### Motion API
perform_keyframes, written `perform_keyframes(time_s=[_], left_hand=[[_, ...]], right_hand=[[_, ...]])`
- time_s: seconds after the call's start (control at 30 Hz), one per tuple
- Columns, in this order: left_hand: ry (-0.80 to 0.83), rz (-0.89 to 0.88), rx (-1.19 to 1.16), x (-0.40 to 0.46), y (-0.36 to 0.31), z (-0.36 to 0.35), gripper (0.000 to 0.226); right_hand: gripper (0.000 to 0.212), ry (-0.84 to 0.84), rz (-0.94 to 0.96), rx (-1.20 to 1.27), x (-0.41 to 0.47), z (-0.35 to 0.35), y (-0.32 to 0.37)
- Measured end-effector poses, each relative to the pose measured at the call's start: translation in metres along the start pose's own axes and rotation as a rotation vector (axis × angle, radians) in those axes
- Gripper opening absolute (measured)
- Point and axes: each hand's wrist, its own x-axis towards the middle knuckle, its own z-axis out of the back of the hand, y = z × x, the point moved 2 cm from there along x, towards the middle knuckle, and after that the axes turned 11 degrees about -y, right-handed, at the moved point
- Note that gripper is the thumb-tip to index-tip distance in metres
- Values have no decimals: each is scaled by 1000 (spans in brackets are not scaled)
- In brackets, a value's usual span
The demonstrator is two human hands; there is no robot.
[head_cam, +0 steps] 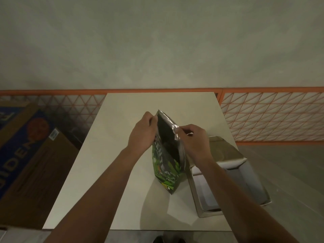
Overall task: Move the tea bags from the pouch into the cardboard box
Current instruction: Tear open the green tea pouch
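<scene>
A green printed pouch [166, 171] with a silver lining stands upright in the middle of the white table [112, 155]. Its mouth is pulled apart and the inside looks dark; no tea bags show. My left hand [142, 134] pinches the left lip of the mouth. My right hand [192, 139] pinches the right lip. To the right of the pouch lies the open cardboard box [245, 188], white inside, with its lid flap [222, 149] folded back. The box looks bare inside.
A large brown carton with blue print [26, 158] sits on the floor to the left of the table. An orange mesh fence [273, 114] runs behind the table against a grey wall. The box overhangs the table's right edge.
</scene>
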Motion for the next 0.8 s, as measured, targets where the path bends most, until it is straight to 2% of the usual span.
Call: perform_keyframes(time_s=[0.1, 0.17, 0.27, 0.37, 0.43, 0.57, 0.63, 0.7, 0.8], left_hand=[[-109, -12, -12, 5, 3, 12, 26], [-125, -8, -17, 3, 2, 13, 25], [-45, 68, -82, -7, -6, 5, 21], [27, 135, -82, -13, -7, -1, 34], [-24, 135, -64, -11, -4, 8, 36], [-221, 115, -2, 5, 8, 40, 41], [-248, 107, -16, 9, 11, 46, 45], [-201, 72, -3, 7, 7, 41, 48], [7, 78, 38, -7, 1, 20, 69]], right_hand=[[3, -73, 11, 57, 6, 10, -3], [3, -71, 22, 50, 8, 11, -3], [5, -29, 72, -2, 6, 4, 2], [10, 30, 73, -42, 6, 1, 7], [10, 35, 76, -92, 10, 4, 9], [10, -79, 54, -80, 21, 23, 1], [12, -66, 70, -82, 21, 24, -1], [14, -8, 70, -68, 17, 17, 1], [31, 137, -8, 9, 6, 2, 7]])
